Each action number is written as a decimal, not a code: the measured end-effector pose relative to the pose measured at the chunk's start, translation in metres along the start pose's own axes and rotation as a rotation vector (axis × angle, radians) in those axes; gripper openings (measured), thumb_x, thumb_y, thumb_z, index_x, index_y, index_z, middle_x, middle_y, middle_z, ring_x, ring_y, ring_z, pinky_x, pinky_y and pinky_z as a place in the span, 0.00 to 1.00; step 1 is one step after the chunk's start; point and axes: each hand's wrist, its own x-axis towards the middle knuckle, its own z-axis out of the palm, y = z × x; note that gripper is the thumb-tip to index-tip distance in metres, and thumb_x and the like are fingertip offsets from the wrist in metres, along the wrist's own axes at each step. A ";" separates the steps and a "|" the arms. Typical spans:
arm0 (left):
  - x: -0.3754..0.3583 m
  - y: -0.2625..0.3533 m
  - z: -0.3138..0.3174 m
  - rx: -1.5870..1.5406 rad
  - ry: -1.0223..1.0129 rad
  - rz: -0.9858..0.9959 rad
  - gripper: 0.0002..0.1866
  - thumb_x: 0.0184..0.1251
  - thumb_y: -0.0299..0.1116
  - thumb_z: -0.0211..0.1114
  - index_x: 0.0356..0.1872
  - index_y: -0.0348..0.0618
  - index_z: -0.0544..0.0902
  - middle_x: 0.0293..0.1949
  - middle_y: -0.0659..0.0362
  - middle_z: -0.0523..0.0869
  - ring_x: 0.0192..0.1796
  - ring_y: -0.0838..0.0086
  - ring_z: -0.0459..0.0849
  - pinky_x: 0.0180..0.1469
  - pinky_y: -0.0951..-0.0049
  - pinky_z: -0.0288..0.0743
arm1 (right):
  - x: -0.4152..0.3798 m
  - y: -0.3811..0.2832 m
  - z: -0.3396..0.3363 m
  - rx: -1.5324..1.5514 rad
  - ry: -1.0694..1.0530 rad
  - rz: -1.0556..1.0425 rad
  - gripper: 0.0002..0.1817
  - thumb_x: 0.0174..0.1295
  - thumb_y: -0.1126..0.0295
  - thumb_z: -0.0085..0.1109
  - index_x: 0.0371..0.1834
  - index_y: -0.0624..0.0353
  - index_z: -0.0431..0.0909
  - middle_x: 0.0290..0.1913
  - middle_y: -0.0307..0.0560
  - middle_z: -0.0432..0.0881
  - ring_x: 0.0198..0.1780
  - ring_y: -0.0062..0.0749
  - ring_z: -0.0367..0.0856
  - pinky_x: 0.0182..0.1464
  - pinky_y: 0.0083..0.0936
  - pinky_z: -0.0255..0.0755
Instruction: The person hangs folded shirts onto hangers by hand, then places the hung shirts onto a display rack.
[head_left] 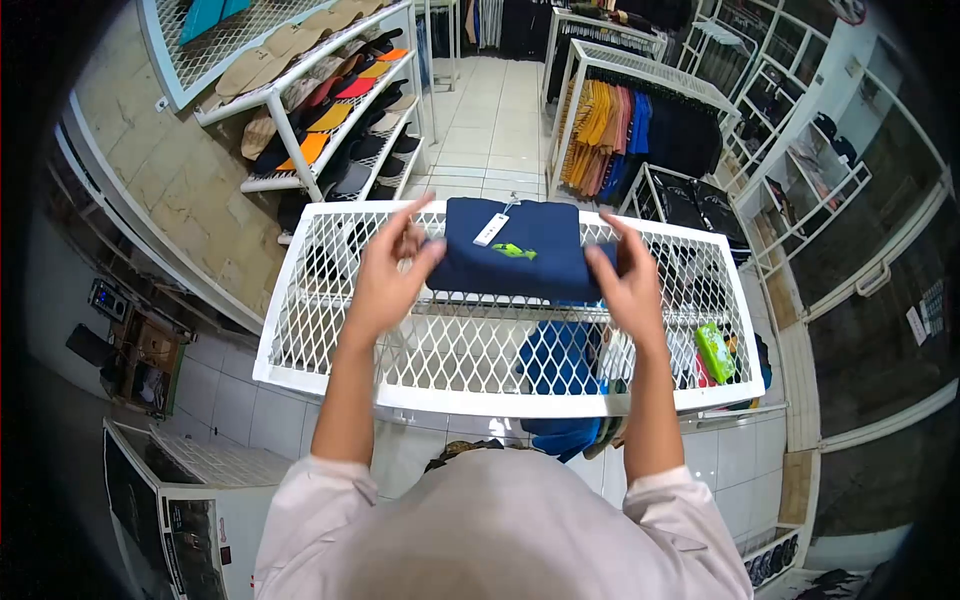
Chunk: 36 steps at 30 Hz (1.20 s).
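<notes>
Lying crosswise between the two hands, a folded navy garment [520, 278] rests on the far half of the white mesh bench [500, 400], straight ahead of the person's body. Its longer side runs left to right, roughly in line with the bench's long edge, so each hand faces one short end. The left hand [393, 268] is open, index finger extended and thumb apart, its thumb tip at or just beside the left end; no firm hold shows. The right hand [630, 278] looks slightly nearer: its thumb overlaps the right end, with dark cloth visible between thumb and fingers, though whether it pinches the cloth I cannot tell. A white tag [490, 229] lies slanted on the upper face, above and left of a green print [515, 251].
</notes>
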 end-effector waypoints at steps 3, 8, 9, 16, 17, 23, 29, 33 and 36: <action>0.071 -0.048 0.018 0.081 0.090 0.064 0.31 0.67 0.25 0.70 0.72 0.41 0.74 0.33 0.67 0.75 0.33 0.88 0.72 0.37 0.85 0.65 | 0.066 0.039 0.027 -0.007 0.162 -0.048 0.28 0.65 0.59 0.71 0.66 0.59 0.78 0.44 0.54 0.87 0.45 0.40 0.85 0.52 0.34 0.78; 0.083 -0.139 0.031 0.637 -0.079 -0.170 0.40 0.66 0.49 0.73 0.74 0.37 0.71 0.39 0.47 0.89 0.41 0.58 0.89 0.49 0.62 0.81 | 0.078 0.131 0.067 -0.416 0.104 0.216 0.39 0.62 0.39 0.66 0.64 0.62 0.78 0.45 0.61 0.88 0.49 0.55 0.87 0.57 0.43 0.77; 0.058 -0.102 0.030 0.555 -0.059 -0.241 0.41 0.67 0.50 0.73 0.74 0.36 0.71 0.39 0.47 0.90 0.42 0.59 0.89 0.49 0.63 0.81 | 0.063 0.119 0.063 -0.361 0.140 0.266 0.38 0.63 0.40 0.65 0.64 0.62 0.78 0.44 0.60 0.88 0.48 0.55 0.87 0.56 0.43 0.77; -0.035 -0.091 0.020 0.500 0.039 -0.153 0.20 0.71 0.44 0.70 0.49 0.34 0.85 0.35 0.47 0.89 0.38 0.60 0.88 0.45 0.63 0.80 | -0.034 0.080 0.039 -0.288 0.132 0.252 0.25 0.70 0.48 0.61 0.45 0.64 0.84 0.37 0.55 0.84 0.42 0.51 0.84 0.50 0.42 0.75; -0.034 -0.089 0.021 0.497 0.047 -0.123 0.19 0.71 0.43 0.70 0.41 0.33 0.86 0.34 0.46 0.88 0.37 0.59 0.87 0.43 0.62 0.79 | -0.035 0.083 0.041 -0.349 0.154 0.161 0.23 0.70 0.50 0.62 0.41 0.64 0.83 0.37 0.55 0.83 0.42 0.51 0.83 0.49 0.43 0.75; 0.004 -0.071 0.029 0.454 0.226 0.136 0.18 0.79 0.44 0.60 0.38 0.35 0.78 0.31 0.45 0.84 0.35 0.49 0.82 0.42 0.53 0.74 | -0.003 0.043 0.042 -0.281 0.246 0.037 0.17 0.74 0.59 0.58 0.36 0.65 0.77 0.36 0.61 0.82 0.41 0.57 0.80 0.46 0.48 0.71; 0.006 -0.001 0.016 0.221 0.241 0.017 0.15 0.81 0.41 0.60 0.42 0.37 0.77 0.18 0.55 0.78 0.19 0.69 0.72 0.27 0.65 0.66 | 0.002 -0.041 0.021 -0.231 0.322 0.118 0.18 0.76 0.56 0.54 0.49 0.63 0.78 0.31 0.64 0.85 0.34 0.61 0.86 0.36 0.45 0.74; -0.029 -0.036 0.019 0.484 0.131 -0.240 0.24 0.74 0.48 0.66 0.59 0.38 0.80 0.22 0.53 0.84 0.24 0.64 0.83 0.33 0.62 0.75 | -0.020 0.004 0.027 -0.490 0.084 0.244 0.32 0.71 0.42 0.56 0.63 0.60 0.76 0.40 0.68 0.87 0.44 0.66 0.86 0.50 0.50 0.77; -0.061 -0.086 0.030 0.591 0.049 -0.221 0.33 0.70 0.50 0.70 0.69 0.42 0.76 0.25 0.55 0.86 0.28 0.61 0.87 0.35 0.59 0.77 | -0.046 0.054 0.045 -0.641 -0.088 0.365 0.35 0.69 0.42 0.58 0.68 0.59 0.74 0.41 0.67 0.88 0.43 0.63 0.88 0.48 0.50 0.78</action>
